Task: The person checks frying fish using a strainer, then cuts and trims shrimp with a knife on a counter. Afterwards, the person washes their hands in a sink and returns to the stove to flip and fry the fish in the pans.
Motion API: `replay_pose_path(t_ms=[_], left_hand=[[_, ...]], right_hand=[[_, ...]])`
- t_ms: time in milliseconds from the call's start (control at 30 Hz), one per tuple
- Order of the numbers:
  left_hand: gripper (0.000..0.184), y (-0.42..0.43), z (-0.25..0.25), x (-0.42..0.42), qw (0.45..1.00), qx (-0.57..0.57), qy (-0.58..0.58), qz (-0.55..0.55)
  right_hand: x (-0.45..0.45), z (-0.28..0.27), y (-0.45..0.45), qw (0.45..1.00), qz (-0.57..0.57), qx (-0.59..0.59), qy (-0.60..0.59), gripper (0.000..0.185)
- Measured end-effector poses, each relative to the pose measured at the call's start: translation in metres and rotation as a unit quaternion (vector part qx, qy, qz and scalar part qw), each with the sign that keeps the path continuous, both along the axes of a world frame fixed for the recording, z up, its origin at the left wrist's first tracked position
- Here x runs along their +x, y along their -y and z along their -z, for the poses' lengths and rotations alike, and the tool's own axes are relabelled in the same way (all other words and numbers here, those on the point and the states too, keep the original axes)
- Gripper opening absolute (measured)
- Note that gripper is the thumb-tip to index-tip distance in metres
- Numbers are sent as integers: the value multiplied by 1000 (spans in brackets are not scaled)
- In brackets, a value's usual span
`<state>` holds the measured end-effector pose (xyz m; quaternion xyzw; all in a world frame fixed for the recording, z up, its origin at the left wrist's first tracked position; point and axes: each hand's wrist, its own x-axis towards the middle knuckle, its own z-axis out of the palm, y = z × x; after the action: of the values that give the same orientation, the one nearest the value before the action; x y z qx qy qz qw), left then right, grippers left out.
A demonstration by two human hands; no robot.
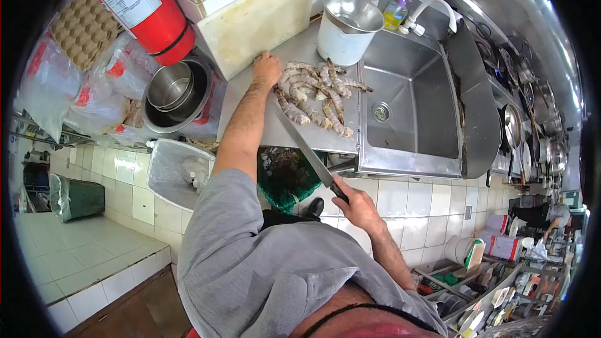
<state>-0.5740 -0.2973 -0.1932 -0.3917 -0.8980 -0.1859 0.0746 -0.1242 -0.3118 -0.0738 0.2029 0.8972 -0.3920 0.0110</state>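
In the head view, holding a knife [305, 148] in the right hand [363, 208], below and to the right of the frame's centre, with fingers curled tightly round the black handle. Pointing the long blade up and to the left, over the front edge of the metal worktop [341, 143], with its tip near the left wrist and the heap of shrimps [337, 86]. Reaching with the left hand [268, 70], well apart from the right, to the upper middle of the frame, fingers bent, close by the lower edge of a pale cutting board [260, 20] leaning against the wall. Impossible to tell whether closed on anything there, with fingertips partly hidden.

Heaped and overlapping on the worktop just above the frame's centre, to the right of the left hand: the shrimps, grey and whitish. Just behind them, in the upper middle: a white bucket [340, 44] with a metal bowl [354, 9] on top. Farther right, at upper right of centre: a steel sink [416, 81]. Below the worktop, near the centre: a green basket [278, 199].
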Motion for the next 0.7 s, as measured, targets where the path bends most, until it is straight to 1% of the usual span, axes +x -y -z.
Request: replay_pose_path(t_ms=[67, 100, 167, 200, 233, 267, 300, 367, 400, 433, 500, 533, 567, 600, 633, 700], left_hand=[[19, 21, -11, 11, 998, 3, -20, 55], [19, 33, -10, 18, 998, -2, -21, 54], [15, 66, -5, 37, 994, 91, -23, 51], [15, 83, -8, 52, 995, 85, -24, 46], [15, 100, -15, 69, 990, 118, -16, 73], [16, 117, -20, 87, 983, 151, -6, 101], [16, 130, -25, 103, 985, 143, -5, 94], [21, 150, -30, 130, 973, 199, 40, 113], [26, 158, -27, 135, 969, 215, 64, 103], [26, 165, -25, 139, 970, 211, 63, 100], [27, 173, -26, 145, 960, 244, 136, 16], [27, 172, -29, 146, 961, 242, 135, 15], [27, 166, -32, 145, 960, 247, 132, -23], [28, 159, -35, 144, 957, 253, 128, -61], [28, 151, -33, 140, 957, 252, 126, -62], [29, 136, -30, 131, 963, 218, 89, -128]], right_hand=[[-3, 13, -5, 1000, 13, 3, 13, 59], [-4, 20, -7, 1000, 19, 5, 14, 59], [-5, 24, -13, 999, 23, -18, 21, 59], [-6, 29, -15, 1000, 22, -15, 2, 58], [-7, 34, -16, 1000, 21, -13, -17, 58], [-10, 36, -17, 999, 26, -40, -20, 58], [-13, 37, -17, 998, 24, -57, -14, 58], [-19, 29, -15, 992, 31, -118, 6, 59], [-19, 38, -14, 995, 9, -87, -40, 60], [-20, 46, -14, 995, 6, -92, -41, 60], [-21, 54, -13, 983, 4, -177, -37, 60], [-24, 48, -11, 973, 17, -230, 10, 62], [-26, 54, -11, 973, 15, -232, 9, 62], [-28, 64, -10, 957, 33, -289, -3, 63], [-32, 68, -9, 937, 51, -345, -14, 64], [-39, 69, -10, 930, 46, -364, -29, 64]])
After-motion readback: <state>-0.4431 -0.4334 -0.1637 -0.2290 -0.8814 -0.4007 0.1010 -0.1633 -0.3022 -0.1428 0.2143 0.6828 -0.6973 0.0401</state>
